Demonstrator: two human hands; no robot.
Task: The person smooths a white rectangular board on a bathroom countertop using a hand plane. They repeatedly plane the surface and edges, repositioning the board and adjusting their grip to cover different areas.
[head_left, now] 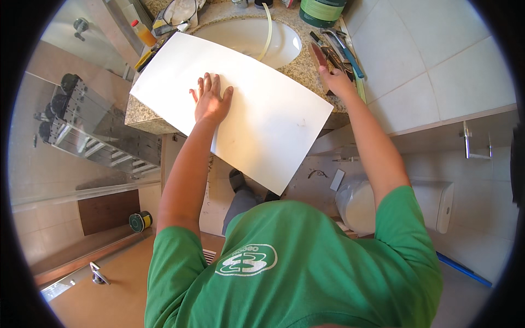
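Observation:
A white rectangular panel (257, 117) lies slanted over the front of the granite counter, one corner sticking out toward my body. My left hand (210, 103) rests flat on the panel's left half with its fingers spread. Beyond the panel's right edge, my right hand (336, 82) is closed around a narrow reddish-brown object (318, 56), whose exact kind I cannot make out. It is held above the counter beside several hand tools. Among those is a hammer (345, 53) with a blue handle.
Behind the panel is an oval white basin (284, 41) with a pale hose (268, 33). A green tub (321, 11), a bottle of orange liquid (143, 34) and a granite counter (143, 113) surround it. A folded ladder (104, 134) stands left; a toilet (358, 205) is at right.

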